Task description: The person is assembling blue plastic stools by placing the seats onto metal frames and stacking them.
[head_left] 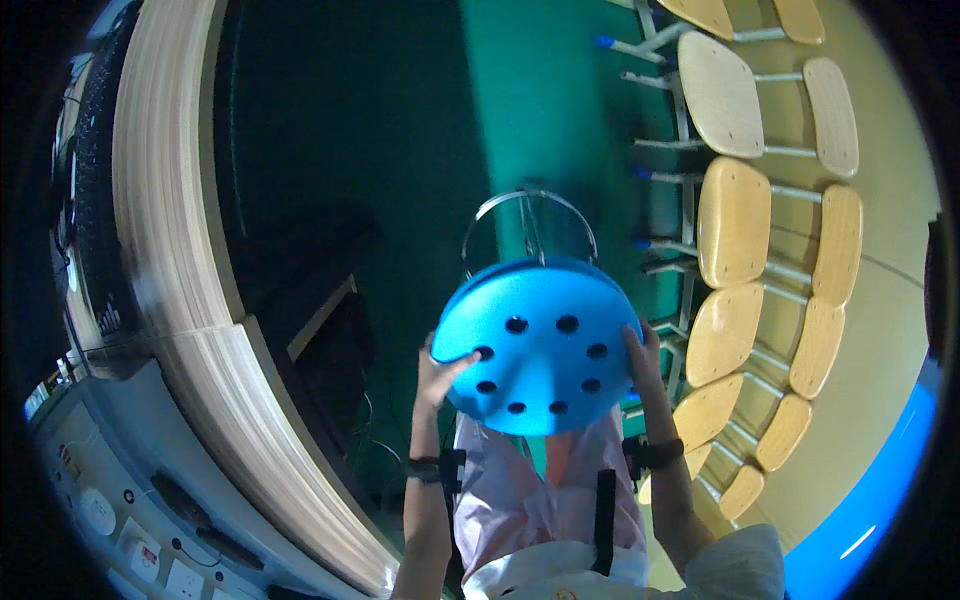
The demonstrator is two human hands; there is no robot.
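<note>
A blue stool is in front of my body, its rounded plastic seat facing up and pierced by several dark oval holes. Beyond the seat's far edge shows a curved chrome bar with thin metal rods, seemingly part of the stool's frame. My left hand grips the left rim, one finger lying over the top near a hole. On the opposite rim, my right hand is closed around the edge, fingers partly hidden. Whether the stool stands on the floor or is lifted I cannot tell.
Several wooden chairs with metal legs line the right wall. To the left runs a long wood-grain desk edge, with a black keyboard-like panel and a grey surface with sockets. Loose cables hang below the desk; the floor is green.
</note>
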